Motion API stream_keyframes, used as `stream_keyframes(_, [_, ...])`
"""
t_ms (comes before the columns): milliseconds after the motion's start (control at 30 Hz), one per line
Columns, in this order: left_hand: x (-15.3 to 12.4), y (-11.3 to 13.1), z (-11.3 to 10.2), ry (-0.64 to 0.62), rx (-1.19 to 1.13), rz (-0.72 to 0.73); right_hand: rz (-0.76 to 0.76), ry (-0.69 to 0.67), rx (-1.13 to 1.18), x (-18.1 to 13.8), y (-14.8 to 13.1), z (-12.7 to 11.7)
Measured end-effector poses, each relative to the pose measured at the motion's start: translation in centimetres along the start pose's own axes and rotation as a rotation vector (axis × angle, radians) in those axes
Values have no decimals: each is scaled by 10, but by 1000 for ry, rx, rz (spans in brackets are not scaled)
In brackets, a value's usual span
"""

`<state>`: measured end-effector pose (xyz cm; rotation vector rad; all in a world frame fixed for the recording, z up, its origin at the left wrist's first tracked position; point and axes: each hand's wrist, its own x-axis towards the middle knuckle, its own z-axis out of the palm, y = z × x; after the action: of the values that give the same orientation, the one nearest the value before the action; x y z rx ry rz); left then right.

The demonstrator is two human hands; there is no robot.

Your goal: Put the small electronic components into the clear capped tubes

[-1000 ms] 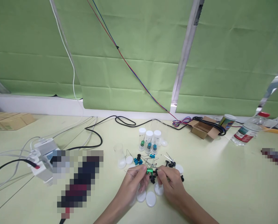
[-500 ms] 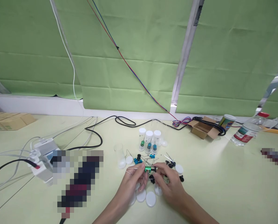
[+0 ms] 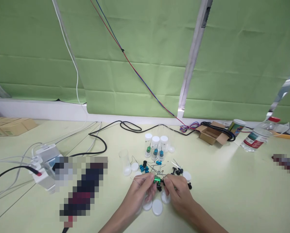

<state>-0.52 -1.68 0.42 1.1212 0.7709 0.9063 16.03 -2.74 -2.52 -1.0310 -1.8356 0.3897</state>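
My left hand (image 3: 140,191) and my right hand (image 3: 177,191) meet low in the middle of the table, both pinched on a small green cylindrical component (image 3: 156,179) with thin wire leads. Around them lie several loose blue components (image 3: 143,168) and black components (image 3: 178,170). White round lids (image 3: 157,207) lie just under my hands. Behind stand three capped clear vials (image 3: 156,147) with green and blue parts inside, and an open vial (image 3: 125,161) stands to the left.
A white power unit with cables (image 3: 43,163) sits at the left. A black cable (image 3: 103,136) loops across the back. A small cardboard box (image 3: 211,132), a can (image 3: 236,126) and a lying water bottle (image 3: 255,137) are at the right. Cardboard boxes (image 3: 10,125) lie far left.
Both hands rose slightly with the green component, then came back down toward the table. Their grip on it stays the same.
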Motion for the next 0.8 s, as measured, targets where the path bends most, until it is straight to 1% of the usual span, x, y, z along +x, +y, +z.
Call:
stream_keyframes(133, [0, -1, 1, 25, -36, 2, 2, 30, 6, 0, 0, 0])
stream_keyframes(267, [3, -1, 0, 89, -126, -8, 67, 31, 78, -2, 1, 1])
stream_keyframes(333, [4, -1, -1, 98, -160, -14, 90, 18, 120, -4, 2, 2])
stream_keyframes(433, [5, -1, -3, 94, -187, -23, 79, -24, 152, -6, 4, 4])
stream_keyframes(800, [3, -3, -2, 75, -107, -3, 73, -35, 78, -3, 2, 2])
